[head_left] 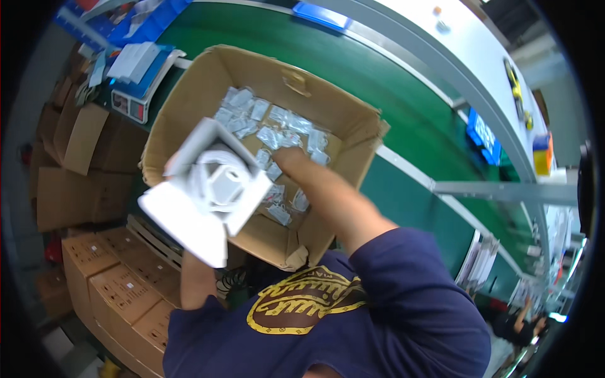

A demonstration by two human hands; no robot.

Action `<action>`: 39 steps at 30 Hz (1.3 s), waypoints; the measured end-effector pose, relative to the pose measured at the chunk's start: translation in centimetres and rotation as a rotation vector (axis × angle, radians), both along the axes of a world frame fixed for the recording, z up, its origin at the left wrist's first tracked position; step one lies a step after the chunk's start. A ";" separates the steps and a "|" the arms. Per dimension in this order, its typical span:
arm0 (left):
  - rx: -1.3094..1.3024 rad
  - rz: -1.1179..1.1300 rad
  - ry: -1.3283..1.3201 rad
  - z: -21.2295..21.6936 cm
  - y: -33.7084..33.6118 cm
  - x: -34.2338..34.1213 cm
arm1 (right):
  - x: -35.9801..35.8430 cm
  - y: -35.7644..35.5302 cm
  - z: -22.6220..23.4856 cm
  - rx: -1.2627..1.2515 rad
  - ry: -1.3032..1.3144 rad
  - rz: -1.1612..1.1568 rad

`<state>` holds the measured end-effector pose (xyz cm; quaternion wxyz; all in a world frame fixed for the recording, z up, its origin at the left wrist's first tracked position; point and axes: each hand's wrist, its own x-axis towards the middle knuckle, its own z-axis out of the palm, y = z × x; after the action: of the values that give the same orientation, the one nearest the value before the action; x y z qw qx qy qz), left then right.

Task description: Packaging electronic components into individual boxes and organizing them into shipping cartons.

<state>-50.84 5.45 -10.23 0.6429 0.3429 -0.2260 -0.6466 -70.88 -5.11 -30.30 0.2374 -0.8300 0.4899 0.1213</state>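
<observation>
My left hand [171, 164], mostly hidden behind it, grips an open white box [189, 214] tilted over the near left part of a large cardboard carton [343, 148]. Inside the box sit a coiled white cable [203, 179] and a white block-shaped device [227, 185]. My right hand [288, 159] reaches down into the carton, among several small clear bags with white items [291, 120]. Its fingers are hidden from view, so whether they hold a bag cannot be told. More bagged pieces [277, 213] lie on the carton's floor nearer to me.
The carton stands by a green work surface [403, 113] under a grey metal shelf frame [504, 191]. Papers and a blue folder [142, 66] lie to its left. Stacked brown cartons [123, 290] stand at lower left, a blue tray [484, 135] at right. Another person [520, 324] is far right.
</observation>
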 end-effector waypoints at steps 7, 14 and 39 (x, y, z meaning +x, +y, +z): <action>-0.598 0.234 -0.886 1.2 1.1 -2.4 | 0.8 0.0 3.8 0.001 0.073 0.158; -0.903 0.335 -1.184 -0.1 1.6 -2.7 | -8.8 7.6 36.7 -0.266 -0.891 -0.235; -1.005 -0.476 -0.384 4.8 4.8 -10.7 | -11.3 21.4 28.5 -0.491 -1.368 -0.204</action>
<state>-61.53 10.22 -5.47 0.5113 0.0470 -0.6879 -0.5129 -82.22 16.26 -1.82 0.3076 -0.6997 0.3202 -0.5598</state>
